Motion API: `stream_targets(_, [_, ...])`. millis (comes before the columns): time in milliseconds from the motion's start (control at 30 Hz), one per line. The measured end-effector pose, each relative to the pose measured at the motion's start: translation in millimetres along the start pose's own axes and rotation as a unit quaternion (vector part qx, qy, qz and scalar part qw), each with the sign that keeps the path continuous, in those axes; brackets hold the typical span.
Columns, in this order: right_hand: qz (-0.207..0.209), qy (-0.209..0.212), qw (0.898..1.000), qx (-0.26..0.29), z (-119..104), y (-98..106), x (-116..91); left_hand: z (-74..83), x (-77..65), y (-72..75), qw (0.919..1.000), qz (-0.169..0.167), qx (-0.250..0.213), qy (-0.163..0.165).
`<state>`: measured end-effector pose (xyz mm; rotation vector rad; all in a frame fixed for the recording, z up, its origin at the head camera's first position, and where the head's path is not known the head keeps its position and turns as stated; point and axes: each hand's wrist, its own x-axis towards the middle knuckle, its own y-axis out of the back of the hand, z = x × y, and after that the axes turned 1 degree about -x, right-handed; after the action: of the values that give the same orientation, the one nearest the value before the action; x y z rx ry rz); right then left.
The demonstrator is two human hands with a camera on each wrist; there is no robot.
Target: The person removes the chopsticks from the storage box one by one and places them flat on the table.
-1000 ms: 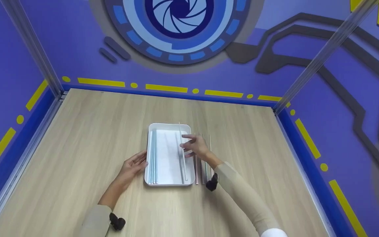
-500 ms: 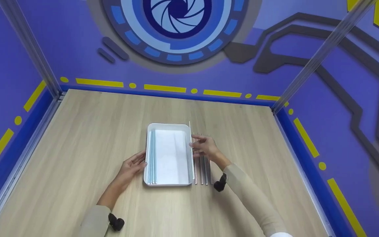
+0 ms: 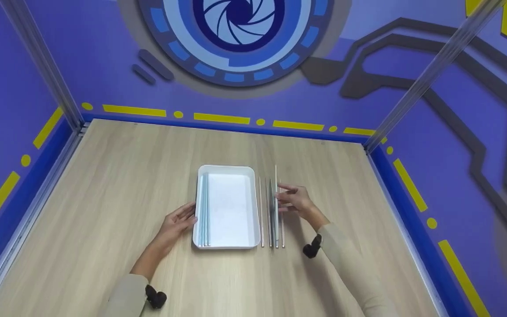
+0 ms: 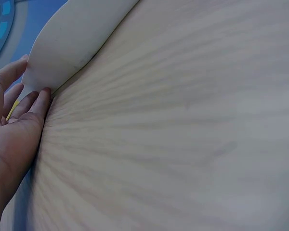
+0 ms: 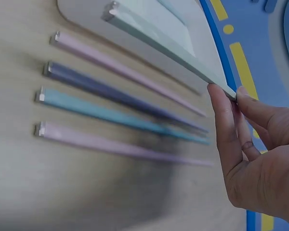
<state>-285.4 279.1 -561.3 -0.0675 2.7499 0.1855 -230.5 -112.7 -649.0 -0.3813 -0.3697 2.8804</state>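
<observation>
My right hand point(image 3: 296, 199) pinches a pale green chopstick point(image 5: 168, 47) between thumb and fingers, holding it above the table. Beneath and beside it lie loose chopsticks: a pink one point(image 5: 120, 70), a dark blue one point(image 5: 120, 95), a teal one point(image 5: 111, 113) and another pink one point(image 5: 111, 144). A white tray point(image 3: 231, 207) sits to their left, with several light blue chopsticks point(image 3: 205, 207) along its left side. My left hand point(image 3: 178, 226) touches the tray's outer left wall with nearly straight fingertips; the left wrist view shows them against that wall point(image 4: 70, 43).
The wooden table point(image 3: 126, 167) carries the tray and the loose chopsticks near its middle. Blue printed walls point(image 3: 104, 66) stand behind and at both sides, with metal posts point(image 3: 49, 66) at the back corners.
My right hand has carried the pale green chopstick rightward, from over the tray to above the loose chopsticks. My left hand stays at the tray's left side.
</observation>
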Motion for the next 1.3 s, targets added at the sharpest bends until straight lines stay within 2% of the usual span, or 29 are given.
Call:
stream_targets(200, [0.012, -0.009, 0.999, -0.03, 12.4, 23.8, 1.5, 0.4, 0.6, -0.2, 0.9999, 0.012, -0.002, 0.003])
stream_targets(400, [0.035, -0.004, 0.996, -0.083, 27.7, 34.8, 5.2, 1.6, 0.7, -0.2, 0.9999, 0.012, -0.005, 0.004])
stream_targets(567, [0.054, -0.007, 0.992, -0.111, 36.1, 34.1, 8.9, 2.3, -0.5, 1.3, 1.0, 0.003, 0.001, -0.004])
stream_targets(833, [0.071, -0.028, 0.986, -0.147, 37.0, 28.5, 9.6, 1.5, -1.3, 1.2, 1.0, 0.006, 0.006, -0.004])
stream_targets(1300, [0.096, -0.008, 0.981, -0.171, 39.7, 26.5, 5.5, 0.6, -0.5, -0.9, 0.9999, 0.011, -0.003, 0.002])
